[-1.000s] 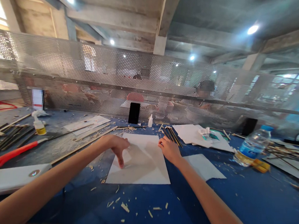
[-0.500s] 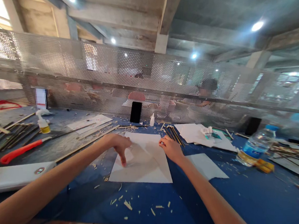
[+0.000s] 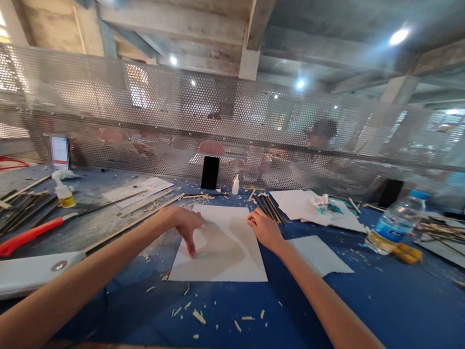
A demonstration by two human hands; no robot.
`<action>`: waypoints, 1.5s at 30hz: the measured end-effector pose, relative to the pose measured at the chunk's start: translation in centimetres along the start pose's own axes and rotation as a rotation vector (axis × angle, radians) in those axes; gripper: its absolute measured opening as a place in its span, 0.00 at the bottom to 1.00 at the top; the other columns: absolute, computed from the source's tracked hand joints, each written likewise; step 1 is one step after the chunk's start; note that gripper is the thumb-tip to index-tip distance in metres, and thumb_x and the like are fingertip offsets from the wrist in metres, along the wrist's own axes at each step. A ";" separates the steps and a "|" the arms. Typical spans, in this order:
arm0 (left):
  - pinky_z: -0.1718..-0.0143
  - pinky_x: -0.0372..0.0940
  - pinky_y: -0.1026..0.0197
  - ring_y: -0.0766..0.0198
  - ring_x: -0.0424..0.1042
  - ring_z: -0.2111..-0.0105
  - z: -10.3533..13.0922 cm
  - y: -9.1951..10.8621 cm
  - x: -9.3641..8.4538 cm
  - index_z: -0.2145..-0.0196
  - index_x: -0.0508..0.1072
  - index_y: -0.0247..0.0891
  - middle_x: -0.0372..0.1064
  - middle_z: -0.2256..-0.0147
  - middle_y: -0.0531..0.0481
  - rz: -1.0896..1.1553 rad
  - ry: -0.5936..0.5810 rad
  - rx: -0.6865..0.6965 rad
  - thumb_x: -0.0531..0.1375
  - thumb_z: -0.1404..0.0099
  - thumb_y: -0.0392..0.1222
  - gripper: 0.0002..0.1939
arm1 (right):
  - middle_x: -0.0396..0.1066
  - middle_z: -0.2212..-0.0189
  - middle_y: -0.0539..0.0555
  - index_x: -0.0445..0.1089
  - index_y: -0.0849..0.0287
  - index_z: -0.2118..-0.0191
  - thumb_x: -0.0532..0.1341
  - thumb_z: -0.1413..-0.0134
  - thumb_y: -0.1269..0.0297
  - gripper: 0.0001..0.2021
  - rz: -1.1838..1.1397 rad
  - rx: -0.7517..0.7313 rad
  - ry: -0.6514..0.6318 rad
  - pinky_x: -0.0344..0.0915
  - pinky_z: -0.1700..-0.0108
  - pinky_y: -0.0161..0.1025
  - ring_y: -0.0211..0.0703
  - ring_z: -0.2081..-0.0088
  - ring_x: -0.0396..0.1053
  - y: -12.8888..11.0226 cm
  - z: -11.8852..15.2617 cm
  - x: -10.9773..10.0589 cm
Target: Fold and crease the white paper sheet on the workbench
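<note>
A white sheet of paper (image 3: 221, 255) lies on the blue table in front of me. My left hand (image 3: 189, 228) rests on its left part, thumb spread away from the fingers, holding nothing. At the sheet's upper right edge is my right hand (image 3: 262, 226), its fingers curled together; what they hold, if anything, is too small to make out. Thin dark sticks (image 3: 272, 208) lie just beyond my right hand. A small white bottle (image 3: 235, 185) and an upright black phone (image 3: 210, 173) stand behind the sheet.
Left are a red-handled knife (image 3: 31, 237), a white device (image 3: 20, 275), a glue bottle (image 3: 65, 195) and several sticks. Right are papers (image 3: 298, 206), a smaller sheet (image 3: 321, 255) and a water bottle (image 3: 393, 226). Shavings dot the table; a perforated screen (image 3: 165, 109) stands behind, a person beyond it.
The whole view has shifted slightly. Both hands keep nearly the same place and pose at the sheet.
</note>
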State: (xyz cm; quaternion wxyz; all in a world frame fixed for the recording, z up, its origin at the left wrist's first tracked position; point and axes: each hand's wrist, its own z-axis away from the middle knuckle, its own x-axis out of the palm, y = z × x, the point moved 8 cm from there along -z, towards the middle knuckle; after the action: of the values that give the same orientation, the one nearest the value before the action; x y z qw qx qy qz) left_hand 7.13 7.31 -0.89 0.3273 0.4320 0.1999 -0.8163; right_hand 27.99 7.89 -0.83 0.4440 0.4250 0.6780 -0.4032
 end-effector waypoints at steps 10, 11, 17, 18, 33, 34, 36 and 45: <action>0.43 0.58 0.50 0.36 0.55 0.38 0.0 -0.2 0.2 0.39 0.64 0.39 0.59 0.38 0.36 -0.010 -0.012 -0.021 0.68 0.59 0.68 0.54 | 0.70 0.57 0.54 0.72 0.57 0.60 0.57 0.36 0.66 0.06 -0.033 -0.016 0.010 0.59 0.59 0.34 0.41 0.60 0.69 0.3 -0.1 0.1; 0.43 0.59 0.50 0.36 0.55 0.39 -0.1 -0.3 0.3 0.38 0.64 0.38 0.59 0.38 0.35 -0.012 -0.011 -0.018 0.68 0.59 0.68 0.54 | 0.70 0.56 0.54 0.72 0.58 0.60 0.57 0.36 0.66 0.06 -0.035 -0.008 0.018 0.59 0.60 0.35 0.41 0.59 0.69 0.3 -0.1 0.0; 0.44 0.59 0.48 0.36 0.57 0.40 -0.3 -0.4 0.3 0.37 0.63 0.40 0.59 0.38 0.36 -0.005 0.004 -0.022 0.69 0.60 0.66 0.55 | 0.71 0.61 0.51 0.72 0.57 0.63 0.59 0.38 0.67 0.04 -0.092 -0.052 -0.005 0.58 0.60 0.33 0.38 0.62 0.69 -0.7 0.1 0.3; 0.44 0.59 0.48 0.36 0.57 0.40 -0.3 -0.4 0.2 0.37 0.63 0.39 0.59 0.38 0.36 -0.010 0.006 -0.023 0.69 0.60 0.66 0.55 | 0.71 0.60 0.52 0.72 0.57 0.63 0.59 0.37 0.67 0.05 -0.097 -0.049 0.000 0.58 0.60 0.33 0.38 0.62 0.68 -0.9 0.1 0.3; 0.44 0.59 0.47 0.34 0.58 0.40 0.0 -0.1 0.1 0.39 0.66 0.40 0.61 0.39 0.35 -0.004 -0.011 -0.014 0.69 0.59 0.65 0.52 | 0.70 0.58 0.52 0.71 0.57 0.61 0.56 0.35 0.66 0.07 -0.096 -0.084 -0.032 0.57 0.62 0.34 0.39 0.62 0.69 -3.5 0.8 0.4; 0.45 0.60 0.48 0.35 0.58 0.41 0.0 0.0 0.0 0.39 0.66 0.39 0.61 0.39 0.34 -0.003 -0.007 -0.019 0.69 0.59 0.66 0.53 | 0.70 0.58 0.51 0.71 0.56 0.61 0.56 0.35 0.65 0.06 -0.094 -0.110 -0.050 0.58 0.62 0.33 0.38 0.62 0.69 -4.2 0.9 0.6; 0.46 0.61 0.49 0.35 0.59 0.41 0.2 -0.1 -0.1 0.39 0.65 0.38 0.60 0.39 0.33 0.007 -0.004 -0.042 0.70 0.61 0.66 0.55 | 0.70 0.57 0.51 0.71 0.55 0.60 0.56 0.35 0.64 0.06 -0.065 -0.135 -0.071 0.58 0.61 0.33 0.37 0.62 0.70 -5.0 0.9 0.8; 0.45 0.60 0.47 0.35 0.59 0.41 0.1 -0.1 -0.2 0.40 0.66 0.41 0.62 0.40 0.36 0.059 0.033 -0.030 0.70 0.65 0.68 0.57 | 0.70 0.57 0.50 0.70 0.56 0.61 0.56 0.34 0.65 0.06 -0.047 -0.149 -0.084 0.57 0.64 0.33 0.37 0.63 0.70 -5.6 1.2 0.5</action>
State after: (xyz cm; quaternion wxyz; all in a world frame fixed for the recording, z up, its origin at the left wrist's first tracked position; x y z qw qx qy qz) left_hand 7.04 7.41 -0.62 0.3545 0.4463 0.2048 -0.7957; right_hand 22.90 5.10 -0.70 0.4930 0.3574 0.6965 -0.3795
